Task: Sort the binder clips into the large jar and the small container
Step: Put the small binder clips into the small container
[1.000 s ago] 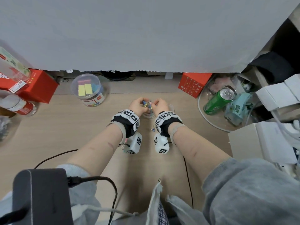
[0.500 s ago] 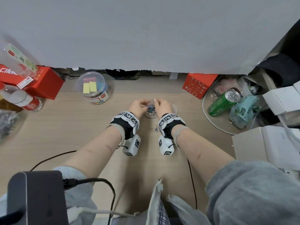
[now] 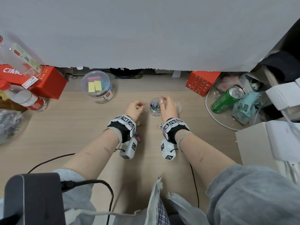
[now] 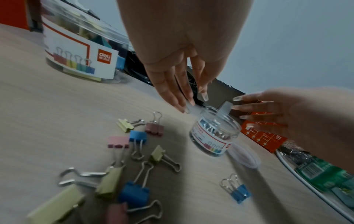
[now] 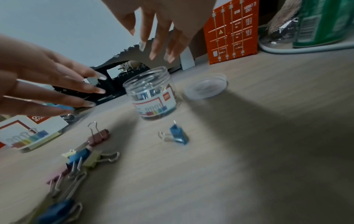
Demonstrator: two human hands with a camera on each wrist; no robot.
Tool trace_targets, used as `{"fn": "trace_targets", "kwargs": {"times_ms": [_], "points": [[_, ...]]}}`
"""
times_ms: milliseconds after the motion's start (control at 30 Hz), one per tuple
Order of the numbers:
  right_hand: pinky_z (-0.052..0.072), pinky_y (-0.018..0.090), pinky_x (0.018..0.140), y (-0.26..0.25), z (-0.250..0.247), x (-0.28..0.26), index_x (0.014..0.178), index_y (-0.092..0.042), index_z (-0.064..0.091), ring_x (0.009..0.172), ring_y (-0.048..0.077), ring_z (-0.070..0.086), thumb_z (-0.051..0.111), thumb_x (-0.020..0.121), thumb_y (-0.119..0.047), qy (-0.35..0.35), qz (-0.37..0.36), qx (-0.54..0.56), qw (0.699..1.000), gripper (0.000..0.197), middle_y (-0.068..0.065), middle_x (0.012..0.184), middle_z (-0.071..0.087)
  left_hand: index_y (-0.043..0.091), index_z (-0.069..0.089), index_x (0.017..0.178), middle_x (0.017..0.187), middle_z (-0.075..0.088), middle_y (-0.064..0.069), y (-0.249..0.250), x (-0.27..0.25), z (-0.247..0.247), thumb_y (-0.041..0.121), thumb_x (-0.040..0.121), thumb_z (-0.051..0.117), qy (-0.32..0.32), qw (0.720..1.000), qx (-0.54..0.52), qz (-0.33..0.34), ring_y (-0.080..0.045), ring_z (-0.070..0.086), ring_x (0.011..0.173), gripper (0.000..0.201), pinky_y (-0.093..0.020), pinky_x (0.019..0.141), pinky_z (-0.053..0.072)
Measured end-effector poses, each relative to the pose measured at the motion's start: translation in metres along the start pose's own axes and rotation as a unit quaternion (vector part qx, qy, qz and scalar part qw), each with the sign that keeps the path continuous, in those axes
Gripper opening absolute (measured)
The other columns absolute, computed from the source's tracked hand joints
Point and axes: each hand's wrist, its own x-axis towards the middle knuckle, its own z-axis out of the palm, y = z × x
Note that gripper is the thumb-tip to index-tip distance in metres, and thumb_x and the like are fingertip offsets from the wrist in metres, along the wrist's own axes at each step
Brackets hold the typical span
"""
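Both hands empty over the small container, fingers loose and spread.
Left hand (image 4: 172,63) and right hand (image 5: 162,22) flank the open container (image 4: 214,133); clips (image 4: 134,151) lie on the bench (image 3: 65,127), probably light, stiff and springy, best pinched at the coloured body.

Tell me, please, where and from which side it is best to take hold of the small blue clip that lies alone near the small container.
Pinch the small blue clip by its blue body, coming from above. It lies apart from the clip pile, so nothing blocks it. Its wire handles point toward the small container and look thin, so probably a poorer grip.
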Motion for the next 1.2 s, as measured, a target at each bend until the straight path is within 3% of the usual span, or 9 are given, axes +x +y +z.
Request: {"fn": "trace_targets", "kwargs": {"times_ms": [133, 233, 333, 533, 667, 867, 1000, 1100, 1200], "points": [[0.016, 0.034, 0.111, 0.008, 0.011, -0.019, 0.139, -0.019, 0.035, 0.14, 0.018, 0.023, 0.042, 0.097, -0.029, 0.063, 0.026, -0.046, 0.997, 0.044, 0.0, 0.152, 0.029, 0.007, 0.062, 0.106, 0.089, 0.055, -0.006, -0.023, -0.006, -0.018, 0.006, 0.092, 0.044, 0.024, 0.999, 0.022, -0.015, -0.019, 0.051, 0.065, 0.023, -0.023, 0.055, 0.047], [0.017, 0.037, 0.113, 0.018, 0.021, -0.032, 0.147, -0.02, 0.021, 0.145, 0.016, 0.014, 0.04, 0.096, -0.037, 0.079, 0.064, -0.061, 0.993, 0.056, -0.001, 0.158, 0.014, 0.009, 0.06, 0.112, 0.109, 0.058, -0.01, -0.045, -0.014, -0.034, 0.005, 0.092, 0.042, 0.016, 0.999, 0.01, -0.027, -0.009, 0.065, 0.083, 0.027, -0.018, 0.073, 0.051], [0.015, 0.032, 0.114, 0.025, 0.035, -0.046, 0.148, -0.015, 0.017, 0.146, 0.017, 0.014, 0.039, 0.097, -0.037, 0.092, 0.106, -0.054, 0.989, 0.059, 0.001, 0.158, 0.012, 0.009, 0.039, 0.139, 0.151, 0.031, -0.007, -0.072, -0.018, -0.049, 0.015, 0.09, 0.049, -0.065, 0.993, 0.095, -0.011, -0.021, 0.026, 0.142, 0.05, -0.032, 0.117, 0.02], [0.001, 0.029, 0.12, 0.034, 0.065, -0.07, 0.149, -0.008, 0.005, 0.148, 0.018, 0.003, 0.026, 0.1, -0.037, 0.021, 0.19, 0.022, 0.981, 0.06, 0.006, 0.159, 0.004, 0.022, 0.005, 0.149, 0.158, -0.006, 0.0, -0.096, -0.043, -0.053, 0.074, 0.058, 0.029, -0.205, 0.939, 0.277, 0.007, -0.023, -0.009, 0.146, 0.108, -0.046, 0.119, -0.001], [-0.003, 0.029, 0.119, 0.023, 0.085, -0.085, 0.149, -0.011, 0.006, 0.147, 0.017, 0.0, 0.023, 0.1, -0.039, -0.056, 0.155, 0.006, 0.986, 0.059, 0.003, 0.159, 0.004, 0.025, -0.004, 0.149, 0.158, -0.01, 0.0, -0.101, -0.055, -0.047, 0.08, 0.058, 0.049, -0.261, 0.909, 0.32, 0.046, -0.019, -0.013, 0.146, 0.119, -0.045, 0.117, -0.01], [0.014, 0.038, 0.12, 0.012, 0.097, -0.101, 0.149, -0.02, 0.017, 0.146, 0.013, 0.014, 0.035, 0.097, -0.046, -0.12, 0.035, -0.049, 0.991, 0.061, -0.003, 0.157, 0.018, 0.022, 0.016, 0.148, 0.157, 0.017, -0.002, -0.106, -0.057, -0.065, 0.05, 0.075, 0.068, -0.218, 0.935, 0.26, 0.105, -0.021, 0.015, 0.145, 0.094, -0.036, 0.118, 0.013], [0.011, 0.041, 0.118, 0.007, 0.093, -0.109, 0.149, -0.026, 0.006, 0.147, 0.017, 0.004, 0.054, 0.079, -0.064, -0.152, 0.026, -0.155, 0.976, 0.093, -0.005, 0.159, 0.005, 0.023, 0.04, 0.136, 0.131, 0.046, -0.003, -0.107, -0.059, -0.093, 0.044, 0.078, 0.065, -0.1, 0.948, 0.281, 0.114, -0.022, 0.046, 0.121, 0.066, -0.034, 0.096, 0.041], [-0.001, 0.043, 0.119, 0.005, 0.098, -0.113, 0.148, -0.03, -0.011, 0.146, 0.023, -0.014, 0.057, 0.069, -0.073, -0.207, 0.046, -0.243, 0.947, 0.113, -0.002, 0.157, -0.017, 0.03, 0.037, 0.136, 0.125, 0.041, -0.003, -0.11, -0.066, -0.103, 0.055, 0.072, 0.066, -0.164, 0.927, 0.328, 0.082, -0.021, 0.05, 0.112, 0.074, -0.035, 0.087, 0.046], [-0.004, 0.042, 0.119, 0.006, 0.107, -0.112, 0.147, -0.026, -0.017, 0.145, 0.025, -0.017, 0.056, 0.065, -0.077, -0.207, 0.047, -0.285, 0.935, 0.12, 0.003, 0.156, -0.023, 0.028, 0.036, 0.137, 0.125, 0.036, -0.007, -0.118, -0.071, -0.102, 0.051, 0.064, 0.076, -0.253, 0.913, 0.309, 0.089, -0.023, 0.049, 0.111, 0.086, -0.034, 0.093, 0.044]]}}
